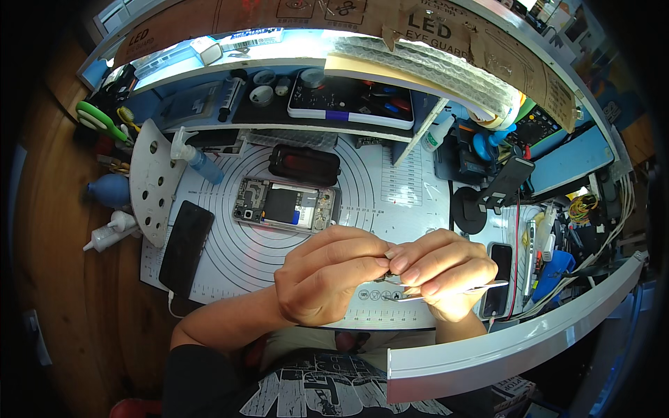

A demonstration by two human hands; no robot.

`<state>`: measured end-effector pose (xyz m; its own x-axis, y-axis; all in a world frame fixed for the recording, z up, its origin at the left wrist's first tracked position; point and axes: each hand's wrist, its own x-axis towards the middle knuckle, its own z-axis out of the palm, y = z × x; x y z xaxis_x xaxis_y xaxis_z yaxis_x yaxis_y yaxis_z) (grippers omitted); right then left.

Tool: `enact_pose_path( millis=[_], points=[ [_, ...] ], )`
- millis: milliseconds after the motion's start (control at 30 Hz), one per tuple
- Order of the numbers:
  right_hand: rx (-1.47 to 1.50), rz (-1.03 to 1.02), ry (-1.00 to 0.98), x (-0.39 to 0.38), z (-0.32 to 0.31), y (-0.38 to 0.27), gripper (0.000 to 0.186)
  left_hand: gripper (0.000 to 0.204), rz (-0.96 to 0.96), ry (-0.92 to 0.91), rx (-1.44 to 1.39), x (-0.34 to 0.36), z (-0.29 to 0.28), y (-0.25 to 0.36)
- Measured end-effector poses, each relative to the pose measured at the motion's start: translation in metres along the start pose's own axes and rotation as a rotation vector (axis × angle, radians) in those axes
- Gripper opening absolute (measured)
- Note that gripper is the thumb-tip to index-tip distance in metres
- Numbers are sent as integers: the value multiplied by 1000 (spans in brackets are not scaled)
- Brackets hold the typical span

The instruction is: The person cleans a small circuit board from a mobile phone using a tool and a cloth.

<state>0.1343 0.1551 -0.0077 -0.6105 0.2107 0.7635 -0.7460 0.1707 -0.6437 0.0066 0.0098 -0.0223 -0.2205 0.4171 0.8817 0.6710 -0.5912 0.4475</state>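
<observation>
Above the near part of the white work mat (237,268), my two hands meet fingertip to fingertip. My left hand (331,275) is closed, its thumb and fingers pinching a small dark and pale part (388,277) too tiny to name. Against the same part press the fingertips of my right hand (446,268), also closed. A pair of metal tweezers (481,287) lies across that palm under the curled fingers, its tips pointing left. Just beyond my hands rests an opened phone (279,204), its boards and black battery exposed. Behind the phone sits a dark oblong case (304,165).
A black phone (187,247) on a cable lies left, near a spray bottle (202,164). Right are a phone stand (505,184) and another phone (496,279). A shelf with a tool tray (348,103) spans the back. A white curved bar (516,334) crosses the near right.
</observation>
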Motion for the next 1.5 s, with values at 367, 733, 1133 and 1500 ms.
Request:
enact_pose_path(
  millis=[367, 733, 1133, 1500],
  points=[
    [-67, -30, -14, 2, 2, -2, 17, 17, 6, -76, 33, 4, -5, 3],
    [-21, -20, 2, 4, 3, -2, 15, 19, 5, -41, 51, 0, -4, 0],
    [-100, -35, -54, 3, -1, 0, 15, 21, 12, -30, 42, 3, -5, 0],
    [-1, -112, 46, -1, 5, 8, 10, 24, -37, -51, 59, 3, -6, 0]
  ],
)
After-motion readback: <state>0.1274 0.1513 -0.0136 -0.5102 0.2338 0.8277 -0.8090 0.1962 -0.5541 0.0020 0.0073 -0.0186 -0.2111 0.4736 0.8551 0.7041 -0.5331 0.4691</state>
